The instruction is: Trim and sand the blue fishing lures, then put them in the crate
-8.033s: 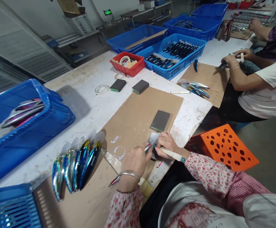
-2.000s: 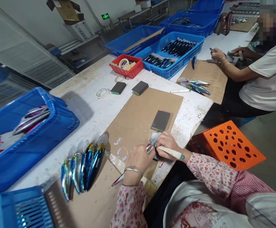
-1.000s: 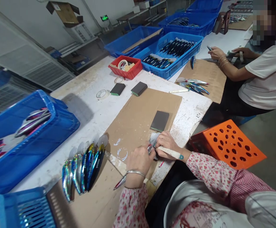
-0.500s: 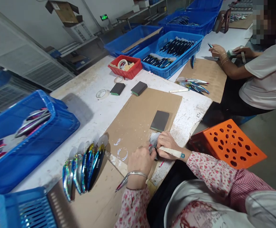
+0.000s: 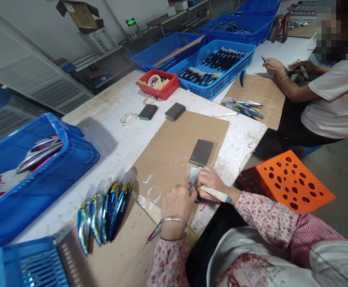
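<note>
My left hand [image 5: 177, 205] is closed around a fishing lure; its slim silver-and-red end [image 5: 154, 232] sticks out behind my wrist. My right hand [image 5: 212, 181] touches it at the fingertips, closed on a tool with a flat white handle [image 5: 217, 194]. That tool's working end is hidden between the hands. A pale clear piece [image 5: 195, 174] shows at the lure's far end. Just beyond my hands a dark sanding block [image 5: 202, 152] lies on the cardboard sheet [image 5: 181, 139]. Several shiny blue, gold and silver lures [image 5: 105, 213] lie side by side to the left.
A blue crate of lures [image 5: 72, 155] stands at left, a slatted blue basket [image 5: 39, 263] nearer. Behind are two more sanding blocks [image 5: 175, 111], tape rolls [image 5: 128, 118], a red bin [image 5: 162, 92] and a blue lure basket [image 5: 212, 89]. An orange crate [image 5: 296, 181] and a co-worker [image 5: 335, 95] are at right.
My hands stay almost in place, with the white handle tilted very slightly. The co-worker's hands have shifted a little.
</note>
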The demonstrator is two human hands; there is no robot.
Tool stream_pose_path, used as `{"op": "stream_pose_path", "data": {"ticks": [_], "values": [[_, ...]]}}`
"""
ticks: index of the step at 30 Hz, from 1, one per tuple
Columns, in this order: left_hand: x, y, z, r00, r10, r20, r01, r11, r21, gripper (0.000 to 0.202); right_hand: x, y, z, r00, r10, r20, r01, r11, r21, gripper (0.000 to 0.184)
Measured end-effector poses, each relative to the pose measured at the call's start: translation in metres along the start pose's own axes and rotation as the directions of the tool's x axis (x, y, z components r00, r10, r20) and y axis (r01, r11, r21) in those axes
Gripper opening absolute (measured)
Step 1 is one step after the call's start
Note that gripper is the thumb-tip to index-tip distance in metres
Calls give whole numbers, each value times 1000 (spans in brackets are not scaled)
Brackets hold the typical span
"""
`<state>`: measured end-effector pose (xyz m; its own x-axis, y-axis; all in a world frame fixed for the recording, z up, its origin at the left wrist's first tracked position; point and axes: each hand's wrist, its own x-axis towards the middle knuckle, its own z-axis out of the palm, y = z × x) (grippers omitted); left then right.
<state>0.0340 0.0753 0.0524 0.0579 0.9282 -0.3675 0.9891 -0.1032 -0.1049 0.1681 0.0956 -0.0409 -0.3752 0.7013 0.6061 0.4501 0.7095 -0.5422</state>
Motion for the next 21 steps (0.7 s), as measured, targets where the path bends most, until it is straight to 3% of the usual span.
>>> {"op": "stream_pose_path", "data": {"ticks": [5,14,21], "values": [[-1,3,5,1000,-10,-18,11,998,59,32,-1,2,1,999,28,41,-27,1000,-4,21],[-4,7,2,999,-38,17,37,997,63,30,-5,5,6,999,23,-25,-22,999,40,17],[-4,7,4,1000,-29,1,29,997,66,29,-2,2,3,1000,7,-11,-6,1000,29,18]]}}
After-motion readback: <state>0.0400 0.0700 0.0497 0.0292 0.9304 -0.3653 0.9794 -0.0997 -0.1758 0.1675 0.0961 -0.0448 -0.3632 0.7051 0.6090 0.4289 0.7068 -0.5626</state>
